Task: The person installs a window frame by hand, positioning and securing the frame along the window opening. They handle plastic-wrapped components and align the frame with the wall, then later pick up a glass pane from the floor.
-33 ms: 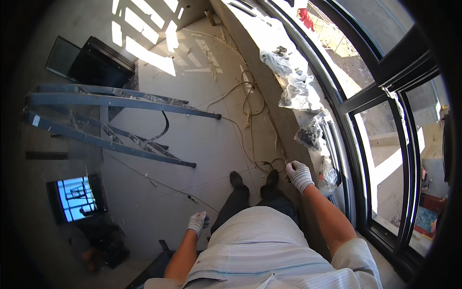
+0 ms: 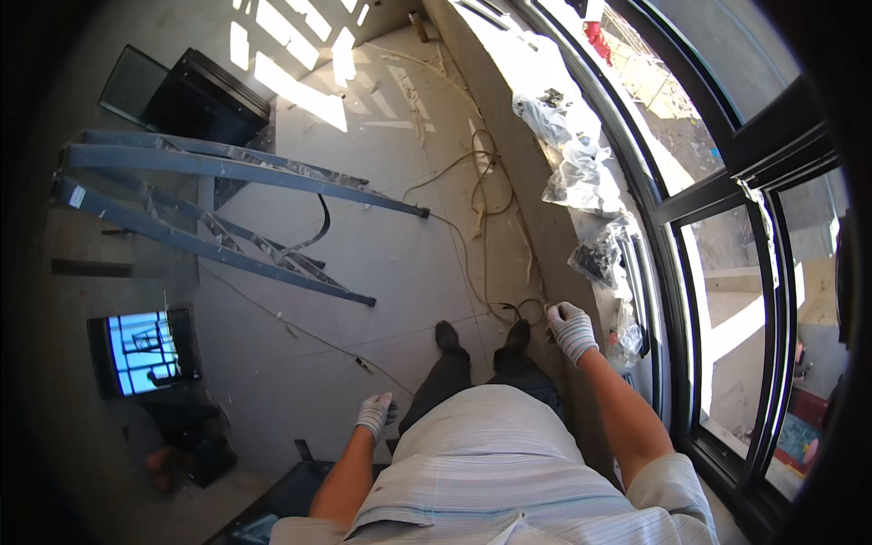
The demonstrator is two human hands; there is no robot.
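Observation:
Both my hands wear striped white work gloves with bare fingertips. To the right, my right hand is closed, its thumb and fingers pinched together beside the ledge below the window. A small bit of something shows at its fingertips, too small to name. My left hand hangs beside my left hip with loosely bent fingers, and nothing shows in it. Nearest to my right hand are the clear plastic bags on the sill and a loop of pale cable on the floor by my shoe.
A blue-grey stepladder stands on the left. Dark framed panels lean at the back left; a bright reflective pane stands at the left. Cable snakes over the tiled floor. Black window frames line the right side.
The whole view has shifted slightly, so the ladder and bags sit a little higher and further right. More of the dark object at the lower left shows. My hands keep nearly the same pose.

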